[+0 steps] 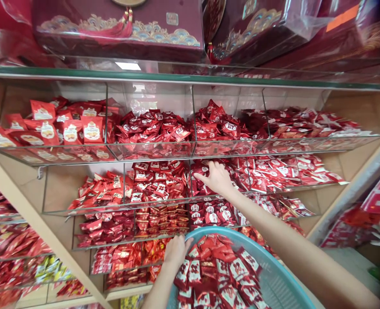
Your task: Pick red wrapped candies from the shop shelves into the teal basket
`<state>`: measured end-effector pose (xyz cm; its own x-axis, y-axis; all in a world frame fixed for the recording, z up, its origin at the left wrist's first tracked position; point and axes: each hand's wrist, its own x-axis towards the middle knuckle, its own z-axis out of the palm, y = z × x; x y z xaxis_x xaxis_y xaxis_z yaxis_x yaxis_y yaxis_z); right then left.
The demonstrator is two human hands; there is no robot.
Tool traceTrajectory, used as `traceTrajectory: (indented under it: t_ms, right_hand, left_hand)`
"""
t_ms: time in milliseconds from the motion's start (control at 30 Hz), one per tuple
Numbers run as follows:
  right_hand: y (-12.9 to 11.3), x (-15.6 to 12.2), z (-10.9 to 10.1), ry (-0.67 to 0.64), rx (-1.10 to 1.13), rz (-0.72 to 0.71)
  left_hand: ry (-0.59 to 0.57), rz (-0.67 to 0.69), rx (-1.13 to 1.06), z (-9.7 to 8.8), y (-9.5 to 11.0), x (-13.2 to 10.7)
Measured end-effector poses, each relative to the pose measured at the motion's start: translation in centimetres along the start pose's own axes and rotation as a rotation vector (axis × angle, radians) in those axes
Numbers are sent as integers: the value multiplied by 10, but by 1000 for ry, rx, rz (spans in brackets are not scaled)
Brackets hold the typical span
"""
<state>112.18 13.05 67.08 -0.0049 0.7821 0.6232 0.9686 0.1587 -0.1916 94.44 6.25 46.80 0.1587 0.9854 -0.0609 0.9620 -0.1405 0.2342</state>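
My left hand (176,252) is closed on the rim of a blue plastic basket (275,274), at its far left edge. Inside lie many small red snack packets (223,270), some with white labels. My right hand (218,177) reaches over the front of the second shelf, into a middle compartment of dark red packets (198,182). Its thumb stretches out to the left, away from the fingers. The fingertips are near or touching the packets, partly hard to make out, and no packet shows in the hand.
Clear dividers split the shelves; the upper glass ledge (151,151) juts out just above my right hand. Red packets with white labels (70,128) fill the upper left bin. Large maroon gift boxes (119,38) stand on top. More packets (12,242) sit on shelves at left.
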Motion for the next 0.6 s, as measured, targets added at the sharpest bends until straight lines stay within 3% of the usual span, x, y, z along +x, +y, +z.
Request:
traceTrajectory:
  t_ms: [167,400,600]
  right_hand:
    - [-9,4,9,-2,-47,-119]
    - [6,-1,3,-20,32,-206]
    - [22,-7,-9,27,-29,-167]
  left_hand:
    - [-16,-6,-4,-3,1,-2]
    - [11,12,-5,2,-1,0]
    - [36,29,-9,4,-2,1]
